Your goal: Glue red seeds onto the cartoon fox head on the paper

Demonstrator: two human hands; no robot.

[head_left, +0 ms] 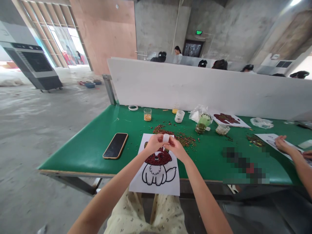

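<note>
Over the top of a paper sheet, my left hand and my right hand meet at a small white bottle, likely glue, with a narrow tip pointing down. The fingers of both are closed around it. On the sheet is a fox-like animal drawing; its head is covered in dark red grains, while the body and tail are bare black outlines. My hands hide part of the ears. Just beyond the sheet lies a loose heap of red and green-brown beans.
A phone lies left of the sheet. Farther back stand a cup of yellow kernels, a clear jar and a green-topped container. A white partition bounds the table. At right, a co-worker's hand rests over another sheet.
</note>
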